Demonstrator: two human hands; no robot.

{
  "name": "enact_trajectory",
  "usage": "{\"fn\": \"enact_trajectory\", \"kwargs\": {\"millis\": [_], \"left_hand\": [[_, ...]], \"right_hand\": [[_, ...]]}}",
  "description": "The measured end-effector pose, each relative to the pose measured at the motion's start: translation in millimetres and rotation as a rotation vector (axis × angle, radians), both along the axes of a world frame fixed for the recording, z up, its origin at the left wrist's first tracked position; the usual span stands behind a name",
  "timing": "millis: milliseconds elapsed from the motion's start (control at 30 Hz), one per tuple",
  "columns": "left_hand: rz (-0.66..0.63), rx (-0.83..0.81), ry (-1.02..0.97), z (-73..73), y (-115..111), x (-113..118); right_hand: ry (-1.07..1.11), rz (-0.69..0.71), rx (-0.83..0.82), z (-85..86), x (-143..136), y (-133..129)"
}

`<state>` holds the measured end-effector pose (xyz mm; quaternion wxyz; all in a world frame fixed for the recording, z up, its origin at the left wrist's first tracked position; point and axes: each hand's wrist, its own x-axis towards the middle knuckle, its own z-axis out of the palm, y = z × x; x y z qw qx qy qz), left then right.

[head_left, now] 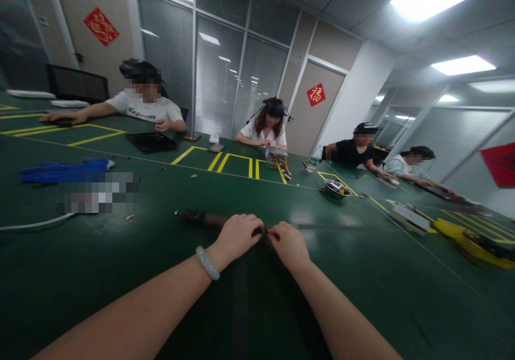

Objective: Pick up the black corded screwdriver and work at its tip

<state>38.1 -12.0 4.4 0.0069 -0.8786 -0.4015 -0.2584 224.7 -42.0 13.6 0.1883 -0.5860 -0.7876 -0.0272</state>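
Observation:
A dark, long cylindrical tool (203, 218) with a small metal tip at its left end lies across the table in front of me. Over its right part my left hand (241, 234) is closed, with a pale bangle on the wrist. My right hand (289, 243) meets it from the right, thumb and fingers pinched together. Between the fingertips of both hands shows a small dark piece (264, 232). Whether this piece is the tool's end or a separate part, I cannot tell.
The green table (161, 274) carries blue gloves (66, 171), a white cable (38, 224), a black tray (152, 141), a metal bowl (337, 189) of small parts, a water bottle (314, 160) and a yellow item (466, 239). Several people work along the far side.

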Motion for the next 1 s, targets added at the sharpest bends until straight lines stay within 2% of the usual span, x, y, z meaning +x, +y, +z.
{"fn": "enact_trajectory", "kwargs": {"millis": [500, 667, 833, 1000], "left_hand": [[-0.029, -0.033, -0.009, 2.7, -0.4, 0.2], [-0.043, -0.020, 0.000, 0.8, -1.8, -1.0], [-0.056, 0.042, -0.007, -2.9, -3.9, -2.7], [-0.002, 0.062, 0.045, -2.8, -5.4, -14.9]], "right_hand": [[-0.094, 0.025, 0.045, -2.3, 1.7, 4.1], [-0.041, 0.102, 0.096, -10.6, 6.6, 12.9], [0.015, 0.170, 0.045, -18.4, 11.6, 22.0], [0.051, 0.202, 0.047, -21.7, 12.8, 24.9]]}}
